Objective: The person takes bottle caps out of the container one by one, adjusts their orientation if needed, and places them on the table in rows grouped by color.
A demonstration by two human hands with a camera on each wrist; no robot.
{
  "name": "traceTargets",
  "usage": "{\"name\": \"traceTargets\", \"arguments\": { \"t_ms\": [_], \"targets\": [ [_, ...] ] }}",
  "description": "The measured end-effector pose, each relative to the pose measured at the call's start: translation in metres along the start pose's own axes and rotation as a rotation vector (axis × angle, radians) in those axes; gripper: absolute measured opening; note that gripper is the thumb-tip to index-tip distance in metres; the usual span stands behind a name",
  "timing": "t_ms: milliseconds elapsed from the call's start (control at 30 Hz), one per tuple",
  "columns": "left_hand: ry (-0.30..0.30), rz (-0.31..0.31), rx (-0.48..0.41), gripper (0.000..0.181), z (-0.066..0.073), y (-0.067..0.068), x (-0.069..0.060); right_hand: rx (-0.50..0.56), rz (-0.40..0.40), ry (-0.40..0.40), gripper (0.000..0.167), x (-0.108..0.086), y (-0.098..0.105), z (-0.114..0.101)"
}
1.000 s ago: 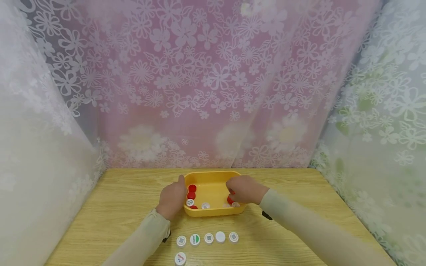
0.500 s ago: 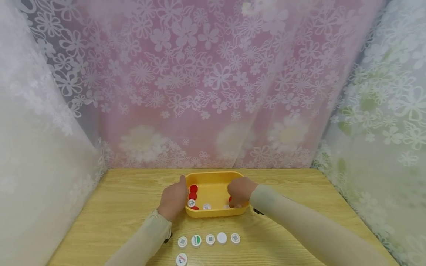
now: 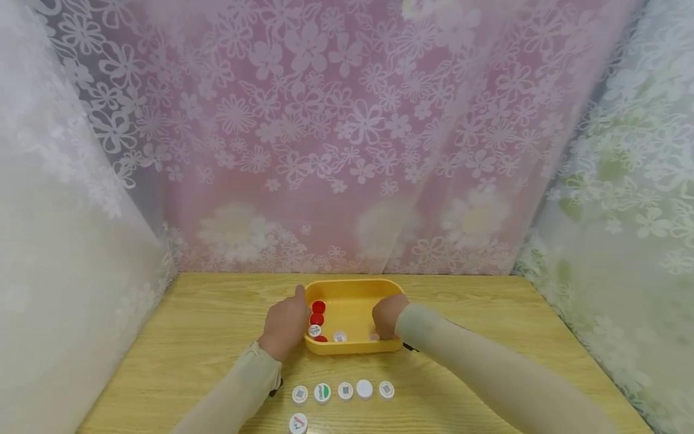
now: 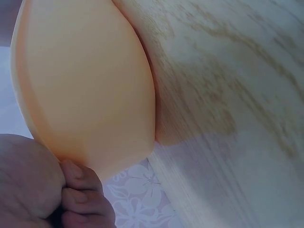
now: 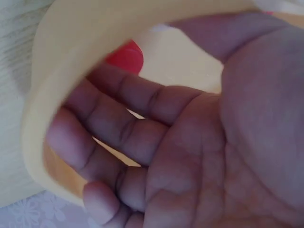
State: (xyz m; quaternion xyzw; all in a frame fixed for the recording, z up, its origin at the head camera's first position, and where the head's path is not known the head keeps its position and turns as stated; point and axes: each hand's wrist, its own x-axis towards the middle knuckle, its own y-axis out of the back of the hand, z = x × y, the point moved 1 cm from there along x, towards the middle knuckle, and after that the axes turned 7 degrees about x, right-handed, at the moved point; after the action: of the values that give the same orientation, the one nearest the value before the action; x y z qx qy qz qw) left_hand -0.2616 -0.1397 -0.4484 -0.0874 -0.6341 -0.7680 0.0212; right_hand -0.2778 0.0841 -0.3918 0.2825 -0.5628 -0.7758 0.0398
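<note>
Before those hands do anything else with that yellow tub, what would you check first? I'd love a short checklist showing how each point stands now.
1. Yellow tub upright on the table: ok.
2. Tub steadied: ok; the left hand holds its left side.
3. Right hand inside the tub: ok, at its right end.
4. Cap gripped by the right hand: cannot tell; some fingertips are hidden.
5. Tub emptied: not ok; red caps and white caps lie inside.
6. Row of five caps clear of both hands: ok, in front of the tub.
</note>
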Motion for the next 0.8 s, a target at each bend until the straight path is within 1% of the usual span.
{"name": "traceTargets", "arguments": {
  "t_ms": [100,167,333,433,533,600,700,800],
  "targets": [
    [-0.007,0.002,0.002,0.039,0.004,-0.002,-0.001,-0.009,0.014,0.003,0.04,-0.002,-0.005,0.003],
    [-0.017,0.008,0.01,0.038,0.006,-0.002,-0.001,0.025,0.049,0.033,0.037,-0.002,-0.009,0.006],
    [-0.04,0.039,0.033,0.037,0.006,0.0,0.0,0.108,0.173,0.109,0.028,0.007,-0.018,0.015],
    [-0.043,0.048,0.035,0.037,0.004,0.003,0.001,0.101,0.25,0.17,0.023,0.015,-0.024,0.017],
    [-0.045,0.055,0.032,0.036,0.002,0.004,0.002,0.1,0.293,0.206,0.023,0.02,-0.027,0.016],
    [-0.05,0.057,0.032,0.035,0.001,0.005,0.002,0.082,0.291,0.209,0.023,0.021,-0.025,0.015],
    [-0.043,0.033,0.028,0.035,0.001,0.004,0.001,0.078,0.268,0.202,0.022,0.02,-0.024,0.015],
    [-0.034,0.012,0.041,0.035,0.002,0.002,0.001,0.104,0.247,0.206,0.021,0.02,-0.024,0.016]
  ]
}}
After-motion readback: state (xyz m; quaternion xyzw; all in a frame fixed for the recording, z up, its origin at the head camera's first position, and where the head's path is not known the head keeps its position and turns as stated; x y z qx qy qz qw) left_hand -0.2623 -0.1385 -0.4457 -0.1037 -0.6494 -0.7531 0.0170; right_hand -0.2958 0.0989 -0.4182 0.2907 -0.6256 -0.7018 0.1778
